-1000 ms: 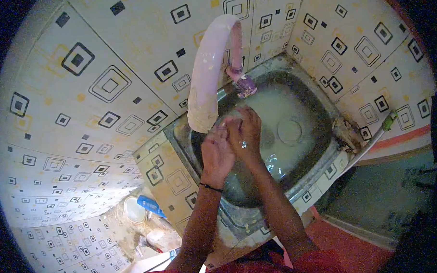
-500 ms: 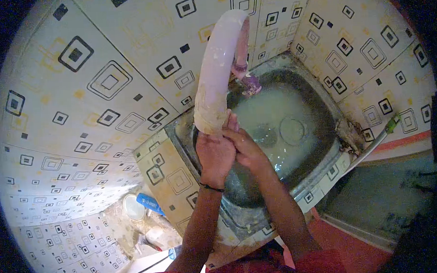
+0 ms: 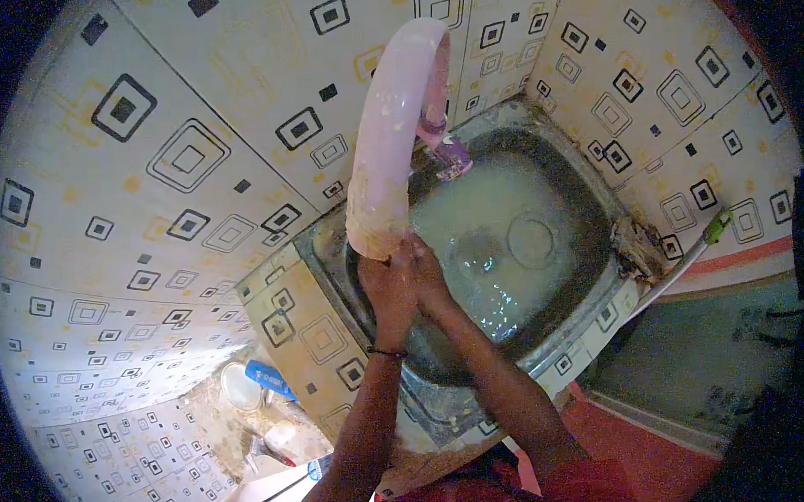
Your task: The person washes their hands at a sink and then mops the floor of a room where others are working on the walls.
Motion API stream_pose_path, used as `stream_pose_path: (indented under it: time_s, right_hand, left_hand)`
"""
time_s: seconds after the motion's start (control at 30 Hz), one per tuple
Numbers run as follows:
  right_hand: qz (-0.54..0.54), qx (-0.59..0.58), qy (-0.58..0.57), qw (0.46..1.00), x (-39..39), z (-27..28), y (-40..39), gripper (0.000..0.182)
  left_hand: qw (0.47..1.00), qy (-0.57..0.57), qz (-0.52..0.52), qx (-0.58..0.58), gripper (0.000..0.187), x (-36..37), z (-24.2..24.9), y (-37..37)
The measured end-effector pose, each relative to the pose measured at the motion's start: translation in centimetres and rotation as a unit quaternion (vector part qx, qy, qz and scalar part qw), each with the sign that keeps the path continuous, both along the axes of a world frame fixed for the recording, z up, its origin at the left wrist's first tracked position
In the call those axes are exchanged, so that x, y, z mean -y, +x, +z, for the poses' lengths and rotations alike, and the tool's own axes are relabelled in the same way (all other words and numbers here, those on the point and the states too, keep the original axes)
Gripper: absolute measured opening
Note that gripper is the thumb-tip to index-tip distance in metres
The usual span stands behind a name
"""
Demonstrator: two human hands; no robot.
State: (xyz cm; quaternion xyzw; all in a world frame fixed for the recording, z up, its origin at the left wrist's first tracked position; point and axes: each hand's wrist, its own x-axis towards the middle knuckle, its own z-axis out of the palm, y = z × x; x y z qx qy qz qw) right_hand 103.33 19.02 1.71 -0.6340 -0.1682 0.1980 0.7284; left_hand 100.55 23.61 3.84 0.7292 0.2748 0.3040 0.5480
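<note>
A pale pink curved faucet spout arches in front of the tiled wall, its lower end crusted and discoloured. Just under that end, over the left side of the sink, my left hand and my right hand are pressed together with fingers closed. The fingers are largely hidden, so what they hold, if anything, does not show. A purple nozzle piece hangs on the spout's far side. Cloudy water fills the dark-rimmed sink, with a round drain shape visible beneath.
A crumpled brown rag lies on the sink's right edge. Beside it a pale stick with a green tip slants down. At the lower left are a blue packet and a round white lid. Patterned tiled walls surround the sink.
My hands have turned and drawn closer together below the spout's end. The whole view has shifted slightly, and bright ripples on the water have changed.
</note>
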Motion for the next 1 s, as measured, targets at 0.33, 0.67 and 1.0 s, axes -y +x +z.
stream_pose_path:
  time_s: [0.33,0.67,1.0]
  right_hand:
    - [0.093,0.260,-0.274,0.921,1.6,0.2,0.4,0.041]
    - [-0.094,0.534,-0.398,0.740,2.1,-4.8,0.3,0.042]
    - [0.196,0.170,-0.324,0.910,1.7,-4.4,1.3,0.034]
  left_hand:
    - [0.995,0.088,-0.013,-0.044,0.026,-1.1,0.6,-0.7]
    - [0.926,0.359,-0.037,-0.112,0.039,0.3,-1.3,-0.8]
    - [0.980,0.099,-0.075,-0.158,0.035,-1.6,-0.7,-0.1]
